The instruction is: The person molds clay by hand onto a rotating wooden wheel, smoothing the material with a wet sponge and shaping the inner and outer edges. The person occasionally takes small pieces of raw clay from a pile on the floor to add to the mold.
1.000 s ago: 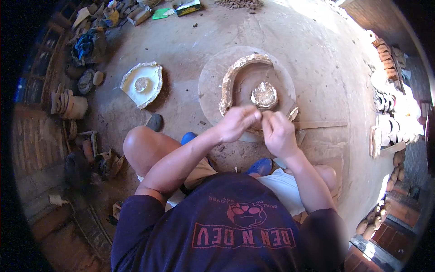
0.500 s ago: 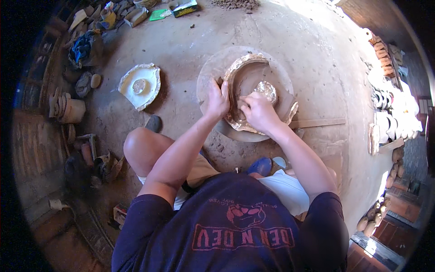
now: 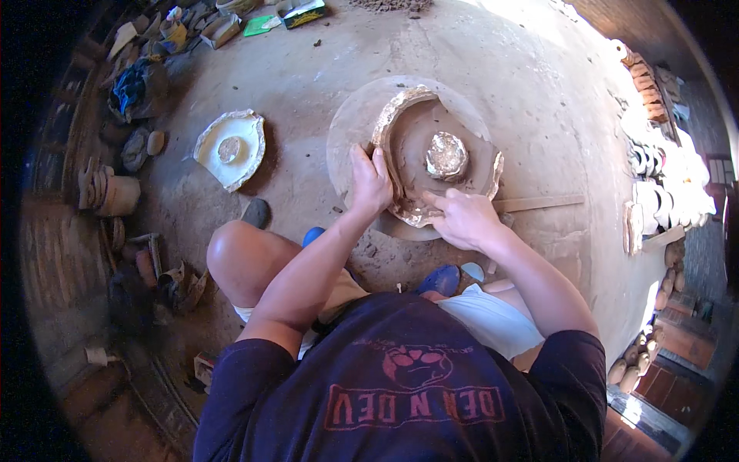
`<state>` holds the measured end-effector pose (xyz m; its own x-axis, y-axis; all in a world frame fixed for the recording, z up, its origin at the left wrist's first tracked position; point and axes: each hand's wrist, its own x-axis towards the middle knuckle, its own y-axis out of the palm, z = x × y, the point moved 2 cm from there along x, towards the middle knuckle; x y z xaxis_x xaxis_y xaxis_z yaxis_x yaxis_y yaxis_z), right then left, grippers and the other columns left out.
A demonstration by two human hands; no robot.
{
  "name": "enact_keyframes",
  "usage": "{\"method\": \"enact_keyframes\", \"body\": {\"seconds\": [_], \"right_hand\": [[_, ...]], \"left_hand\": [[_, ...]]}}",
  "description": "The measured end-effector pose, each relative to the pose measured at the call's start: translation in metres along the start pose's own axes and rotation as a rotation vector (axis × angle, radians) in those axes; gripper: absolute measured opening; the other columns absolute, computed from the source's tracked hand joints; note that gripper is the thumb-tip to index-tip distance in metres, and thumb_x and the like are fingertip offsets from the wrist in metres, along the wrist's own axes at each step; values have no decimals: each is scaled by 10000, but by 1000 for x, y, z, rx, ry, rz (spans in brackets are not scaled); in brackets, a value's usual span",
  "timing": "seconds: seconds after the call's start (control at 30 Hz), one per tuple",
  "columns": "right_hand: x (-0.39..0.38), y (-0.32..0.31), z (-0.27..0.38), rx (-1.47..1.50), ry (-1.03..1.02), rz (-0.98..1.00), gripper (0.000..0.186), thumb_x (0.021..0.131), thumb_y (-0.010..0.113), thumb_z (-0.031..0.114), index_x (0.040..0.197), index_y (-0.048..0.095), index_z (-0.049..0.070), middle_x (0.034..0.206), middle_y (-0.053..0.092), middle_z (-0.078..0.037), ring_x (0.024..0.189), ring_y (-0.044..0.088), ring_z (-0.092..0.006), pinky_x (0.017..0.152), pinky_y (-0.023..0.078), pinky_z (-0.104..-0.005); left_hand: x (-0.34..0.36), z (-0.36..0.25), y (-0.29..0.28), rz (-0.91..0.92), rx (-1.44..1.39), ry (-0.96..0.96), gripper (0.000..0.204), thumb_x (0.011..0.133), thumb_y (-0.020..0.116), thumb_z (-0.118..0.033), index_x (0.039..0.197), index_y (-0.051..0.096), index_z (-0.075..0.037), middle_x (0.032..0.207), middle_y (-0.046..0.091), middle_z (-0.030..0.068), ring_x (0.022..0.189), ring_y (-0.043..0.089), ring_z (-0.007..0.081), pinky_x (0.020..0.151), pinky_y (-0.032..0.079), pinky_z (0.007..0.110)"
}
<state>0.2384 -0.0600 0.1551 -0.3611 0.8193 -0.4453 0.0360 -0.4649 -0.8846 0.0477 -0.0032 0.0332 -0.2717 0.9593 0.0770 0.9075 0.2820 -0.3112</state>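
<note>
The mould [image 3: 412, 138] is curved, brown and ragged-edged

the wide fisheye view, set at the person's head, looks steeply down past the dark shirt [image 3: 408, 346] and both forearms [image 3: 317, 266] to the floor [image 3: 300, 85] ahead, with the shirt nearest, filling the lower middle.

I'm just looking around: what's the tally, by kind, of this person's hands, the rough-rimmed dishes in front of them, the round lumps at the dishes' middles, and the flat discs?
Hands: 2 (left hand, right hand)
Rough-rimmed dishes: 2 (left dish, right dish)
Round lumps: 2 (left lump, right lump)
Flat disc: 1
Total: 7
</note>
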Motion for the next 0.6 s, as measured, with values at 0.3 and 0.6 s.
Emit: {"method": "enact_keyframes", "body": {"seconds": [0.3,0.6], "right_hand": [[-11,28,-56,863,346,34,727,849,654,99,1547,480,-14,654,574,14,556,481,-61,522,398,-279],[5,27,-22,851,295,106,729,814,692,196,1405,511,-192,806,739,-189,728,696,-231,714,558,-389]], "left_hand": [[-23,10,6,24,33,0,421,1063,559,-275,1228,458,98,1178,546,356,1114,549,523,985,434,536],[-39,13,9,33,4,-64,453,1027,631,-250,1235,438,104,1170,535,357,1084,552,525,954,447,543]]}}
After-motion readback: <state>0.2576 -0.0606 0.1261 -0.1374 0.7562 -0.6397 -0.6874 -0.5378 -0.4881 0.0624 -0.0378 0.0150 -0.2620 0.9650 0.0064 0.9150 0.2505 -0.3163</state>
